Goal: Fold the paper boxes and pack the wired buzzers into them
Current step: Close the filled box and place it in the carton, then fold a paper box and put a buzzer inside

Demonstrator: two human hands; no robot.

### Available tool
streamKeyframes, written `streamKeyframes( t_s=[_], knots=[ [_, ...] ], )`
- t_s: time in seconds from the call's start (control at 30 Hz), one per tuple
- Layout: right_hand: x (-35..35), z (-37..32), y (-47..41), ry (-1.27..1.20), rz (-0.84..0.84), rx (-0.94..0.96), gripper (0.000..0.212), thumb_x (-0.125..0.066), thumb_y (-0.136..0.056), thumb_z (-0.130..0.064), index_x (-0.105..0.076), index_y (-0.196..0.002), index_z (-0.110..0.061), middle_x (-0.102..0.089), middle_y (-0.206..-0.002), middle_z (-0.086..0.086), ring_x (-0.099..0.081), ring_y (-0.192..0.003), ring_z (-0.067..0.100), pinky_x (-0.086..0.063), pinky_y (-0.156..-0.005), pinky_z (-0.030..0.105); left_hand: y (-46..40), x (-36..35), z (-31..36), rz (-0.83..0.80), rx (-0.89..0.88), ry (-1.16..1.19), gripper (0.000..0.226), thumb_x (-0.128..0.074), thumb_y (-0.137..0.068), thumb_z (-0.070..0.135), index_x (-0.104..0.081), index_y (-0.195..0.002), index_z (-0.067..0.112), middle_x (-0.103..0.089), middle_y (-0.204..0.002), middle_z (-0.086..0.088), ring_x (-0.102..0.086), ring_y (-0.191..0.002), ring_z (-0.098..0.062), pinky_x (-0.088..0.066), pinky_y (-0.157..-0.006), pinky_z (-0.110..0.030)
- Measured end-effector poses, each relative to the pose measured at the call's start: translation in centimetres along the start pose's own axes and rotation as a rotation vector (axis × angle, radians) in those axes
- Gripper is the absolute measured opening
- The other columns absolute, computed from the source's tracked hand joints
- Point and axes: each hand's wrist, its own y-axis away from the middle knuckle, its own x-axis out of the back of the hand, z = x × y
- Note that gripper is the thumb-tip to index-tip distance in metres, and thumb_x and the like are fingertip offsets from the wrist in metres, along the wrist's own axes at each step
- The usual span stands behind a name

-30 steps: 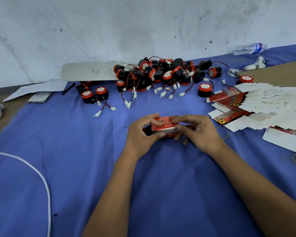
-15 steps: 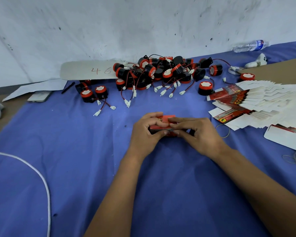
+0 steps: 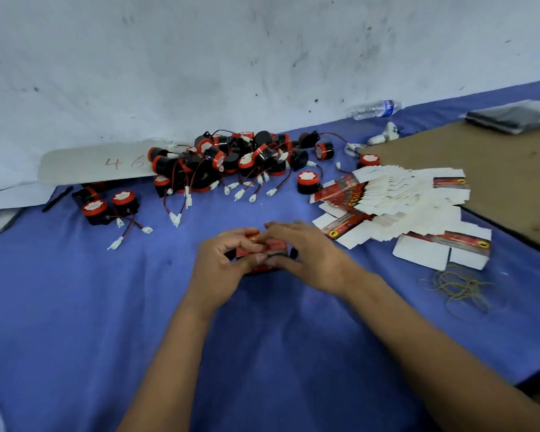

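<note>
- A red paper box (image 3: 264, 249) sits low over the blue worktop (image 3: 75, 307), held between both hands.
- Left hand (image 3: 222, 266) grips its left end, fingers (image 3: 231, 244) curled over the top.
- Right hand (image 3: 312, 257) covers the right end, fingers clamped on it.
- Wired buzzers (image 3: 231, 160) are piled behind; flat box blanks (image 3: 396, 201) are fanned to the right.

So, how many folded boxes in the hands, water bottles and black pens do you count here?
Red box, held by left hand and right hand: 1
Water bottle: 1
Black pen: 1
Total: 3
</note>
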Motion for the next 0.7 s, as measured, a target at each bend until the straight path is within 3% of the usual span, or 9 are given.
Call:
streamKeyframes(
  t_s=[0.17, 0.23, 0.37, 0.47, 0.53, 0.63, 0.7],
  knots=[
    [14.3, -0.4, 5.7, 0.127, 0.159, -0.150, 0.025, -0.077, -0.089, -0.018, -0.077, -0.112, -0.009, -0.075, -0.099, 0.005, -0.067, -0.089, 0.024, -0.050, -0.078, 0.041, -3.9, -10.3, 9.0, -0.189, -0.225, 0.156, 0.019, -0.080, -0.083, -0.001, -0.080, -0.090, 0.017, -0.075, -0.120, 0.000, -0.068, -0.119, -0.014, -0.053, -0.105, -0.046],
    [20.8, -0.8, 9.8, 0.232, 0.257, -0.290, 0.023, -0.077, -0.090, -0.021, -0.078, -0.111, -0.012, -0.074, -0.094, 0.003, -0.066, -0.085, 0.023, -0.050, -0.075, 0.041, -5.1, -16.8, 14.1, -0.295, -0.305, 0.262, 0.021, -0.076, -0.087, -0.002, -0.077, -0.092, 0.018, -0.071, -0.125, -0.005, -0.064, -0.126, -0.017, -0.051, -0.107, -0.045],
    [32.3, -2.5, 20.3, 0.562, 0.529, -0.617, 0.029, -0.077, -0.086, -0.036, -0.077, -0.112, -0.023, -0.073, -0.091, -0.003, -0.069, -0.084, 0.017, -0.053, -0.077, 0.034, -5.0, -30.7, 24.7, -0.503, -0.484, 0.308, 0.026, -0.068, -0.091, -0.007, -0.076, -0.108, 0.012, -0.069, -0.129, -0.007, -0.061, -0.127, -0.015, -0.049, -0.103, -0.023],
    [38.5, -3.3, 27.5, 0.698, 0.644, -0.922, 0.035, -0.077, -0.079, -0.046, -0.075, -0.107, -0.025, -0.073, -0.088, -0.002, -0.067, -0.082, 0.013, -0.052, -0.076, 0.028, -2.9, -39.5, 30.9, -0.668, -0.608, 0.201, 0.031, -0.070, -0.092, 0.003, -0.074, -0.121, 0.014, -0.070, -0.130, -0.002, -0.063, -0.124, -0.016, -0.048, -0.106, -0.029],
    [41.9, -2.3, 31.0, 0.766, 0.500, -1.222, 0.033, -0.078, -0.080, -0.044, -0.074, -0.104, -0.022, -0.071, -0.091, 0.003, -0.064, -0.081, 0.019, -0.050, -0.069, 0.028, -1.6, -44.1, 33.0, -0.749, -0.638, 0.062, 0.028, -0.069, -0.096, 0.015, -0.073, -0.123, 0.020, -0.070, -0.128, -0.001, -0.063, -0.119, -0.018, -0.049, -0.101, -0.032],
    [43.5, 0.6, 33.4, 0.588, 0.032, -1.588, 0.017, -0.073, -0.090, -0.025, -0.073, -0.106, -0.020, -0.071, -0.101, 0.007, -0.067, -0.078, 0.019, -0.054, -0.059, 0.028, -0.6, -48.4, 33.1, -0.872, -0.620, -0.225, 0.024, -0.061, -0.101, 0.023, -0.071, -0.122, 0.025, -0.068, -0.122, -0.002, -0.064, -0.109, -0.021, -0.051, -0.092, -0.034],
    [42.9, 3.1, 34.3, 0.471, -0.220, -1.616, 0.024, -0.063, -0.097, -0.018, -0.071, -0.119, -0.016, -0.070, -0.119, 0.010, -0.069, -0.100, 0.027, -0.058, -0.084, 0.038, -0.6, -49.7, 32.5, -0.880, -0.628, -0.404, 0.026, -0.052, -0.101, 0.022, -0.075, -0.111, 0.022, -0.070, -0.111, 0.000, -0.065, -0.105, -0.025, -0.052, -0.087, -0.036]
  ],
)
